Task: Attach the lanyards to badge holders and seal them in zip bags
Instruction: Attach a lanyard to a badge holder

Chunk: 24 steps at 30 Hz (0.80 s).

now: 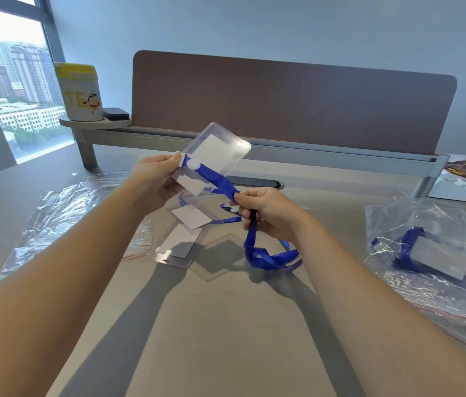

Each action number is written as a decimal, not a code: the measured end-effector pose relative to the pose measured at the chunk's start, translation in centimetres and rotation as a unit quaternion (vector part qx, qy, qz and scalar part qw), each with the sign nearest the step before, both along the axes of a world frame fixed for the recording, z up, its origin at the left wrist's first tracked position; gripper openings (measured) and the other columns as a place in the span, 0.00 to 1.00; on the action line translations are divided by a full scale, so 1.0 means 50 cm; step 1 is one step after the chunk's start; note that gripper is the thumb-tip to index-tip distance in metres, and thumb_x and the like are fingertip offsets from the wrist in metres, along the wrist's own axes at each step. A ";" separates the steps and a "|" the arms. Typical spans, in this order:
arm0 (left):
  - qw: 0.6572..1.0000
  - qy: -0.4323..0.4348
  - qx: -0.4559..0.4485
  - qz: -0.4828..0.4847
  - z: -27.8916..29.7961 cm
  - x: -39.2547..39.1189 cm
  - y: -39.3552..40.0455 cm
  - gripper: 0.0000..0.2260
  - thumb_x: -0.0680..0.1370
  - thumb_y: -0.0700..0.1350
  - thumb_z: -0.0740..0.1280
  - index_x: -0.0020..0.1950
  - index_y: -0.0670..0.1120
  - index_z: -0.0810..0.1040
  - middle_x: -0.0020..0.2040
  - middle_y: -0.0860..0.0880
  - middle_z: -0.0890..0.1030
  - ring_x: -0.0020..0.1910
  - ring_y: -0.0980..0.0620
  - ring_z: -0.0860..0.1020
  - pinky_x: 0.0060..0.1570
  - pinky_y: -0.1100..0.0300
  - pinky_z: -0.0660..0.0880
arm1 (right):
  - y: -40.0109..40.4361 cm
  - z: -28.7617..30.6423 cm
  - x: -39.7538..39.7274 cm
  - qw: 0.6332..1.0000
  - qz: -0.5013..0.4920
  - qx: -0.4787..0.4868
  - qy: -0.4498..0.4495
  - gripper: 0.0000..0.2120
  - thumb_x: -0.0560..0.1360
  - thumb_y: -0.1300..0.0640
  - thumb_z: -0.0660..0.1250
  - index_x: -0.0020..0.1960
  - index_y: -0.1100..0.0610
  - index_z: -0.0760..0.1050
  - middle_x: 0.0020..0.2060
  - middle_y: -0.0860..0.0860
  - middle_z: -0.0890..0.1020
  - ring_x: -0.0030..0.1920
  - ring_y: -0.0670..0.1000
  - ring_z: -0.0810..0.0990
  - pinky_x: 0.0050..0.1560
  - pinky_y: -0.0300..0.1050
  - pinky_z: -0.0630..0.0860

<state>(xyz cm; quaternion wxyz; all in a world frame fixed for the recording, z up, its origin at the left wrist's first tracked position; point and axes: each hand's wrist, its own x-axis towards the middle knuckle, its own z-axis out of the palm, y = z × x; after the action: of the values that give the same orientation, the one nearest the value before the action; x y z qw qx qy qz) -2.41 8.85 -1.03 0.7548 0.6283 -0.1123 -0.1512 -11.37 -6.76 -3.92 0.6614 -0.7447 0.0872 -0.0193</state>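
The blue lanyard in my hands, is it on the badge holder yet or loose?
On: the lanyard ends at a white snap on the holder.

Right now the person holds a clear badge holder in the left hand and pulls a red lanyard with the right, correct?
Not quite: the lanyard is blue, not red, as the head view shows. The left hand does hold the clear badge holder, and the right hand grips the lanyard.

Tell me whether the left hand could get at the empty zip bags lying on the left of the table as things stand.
Probably not yet: the left hand grips the badge holder by its top edge, raised above the table. The zip bags lie uncovered below it, so the path looks free once the hand lets go.
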 end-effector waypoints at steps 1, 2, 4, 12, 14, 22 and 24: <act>1.000 0.007 -0.014 -0.012 0.000 0.003 0.009 0.09 0.79 0.45 0.59 0.40 0.46 0.73 0.39 0.49 0.76 0.38 0.55 0.76 0.28 0.68 0.77 | 0.001 -0.001 0.000 1.000 0.016 0.014 0.005 0.10 0.77 0.58 0.60 0.39 0.57 0.75 0.21 0.47 0.70 0.23 0.44 0.69 0.29 0.35 0.72; 0.999 0.010 -0.021 -0.035 0.000 0.007 0.020 0.09 0.79 0.45 0.58 0.41 0.46 0.74 0.39 0.49 0.77 0.38 0.54 0.76 0.28 0.68 0.77 | 0.001 -0.001 0.000 0.999 0.033 0.029 0.010 0.10 0.77 0.58 0.60 0.39 0.58 0.75 0.20 0.47 0.69 0.22 0.44 0.68 0.30 0.36 0.71; 0.993 0.000 -0.003 -0.117 -0.001 0.014 0.043 0.10 0.78 0.45 0.59 0.41 0.46 0.77 0.37 0.50 0.80 0.37 0.54 0.78 0.27 0.68 0.78 | 0.001 -0.005 0.001 0.997 0.060 0.050 0.017 0.11 0.77 0.58 0.59 0.38 0.58 0.75 0.19 0.46 0.67 0.21 0.44 0.65 0.32 0.38 0.68; 0.902 -0.042 0.289 -0.319 0.006 0.028 0.074 0.07 0.68 0.40 0.66 0.32 0.45 0.82 0.30 0.50 0.81 0.26 0.58 0.79 0.25 0.68 0.76 | -0.006 -0.007 0.027 0.992 0.037 -0.100 0.063 0.14 0.75 0.58 0.65 0.30 0.57 0.78 0.30 0.54 0.70 0.23 0.44 0.62 0.26 0.35 0.66; 0.875 -0.056 0.360 -0.317 0.005 0.027 0.070 0.09 0.75 0.36 0.62 0.35 0.42 0.78 0.28 0.50 0.79 0.25 0.57 0.77 0.22 0.68 0.72 | -0.009 0.001 0.029 0.989 0.003 -0.135 0.063 0.11 0.74 0.59 0.65 0.34 0.60 0.76 0.29 0.54 0.69 0.26 0.46 0.62 0.29 0.38 0.65; 0.780 -0.221 0.549 -0.203 0.004 -0.003 0.019 0.03 0.75 0.41 0.65 0.43 0.43 0.74 0.42 0.47 0.76 0.45 0.47 0.76 0.42 0.58 0.76 | 0.039 0.033 0.061 0.986 -0.074 -0.147 -0.027 0.09 0.76 0.58 0.64 0.37 0.59 0.74 0.23 0.49 0.73 0.24 0.46 0.64 0.26 0.37 0.65; 0.780 -0.258 0.553 -0.137 -0.007 0.005 0.015 0.06 0.75 0.43 0.66 0.48 0.41 0.75 0.45 0.45 0.75 0.45 0.47 0.75 0.44 0.57 0.75 | 0.052 0.048 0.061 0.986 -0.074 -0.138 -0.060 0.05 0.77 0.61 0.62 0.43 0.60 0.74 0.29 0.50 0.75 0.22 0.44 0.66 0.24 0.34 0.64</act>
<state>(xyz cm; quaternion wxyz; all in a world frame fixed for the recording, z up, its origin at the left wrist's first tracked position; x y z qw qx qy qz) -2.17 9.58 -1.40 0.1911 0.9314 -0.2850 -0.1212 -8.31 -4.16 -1.54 0.5527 -0.8180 0.0991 -0.1251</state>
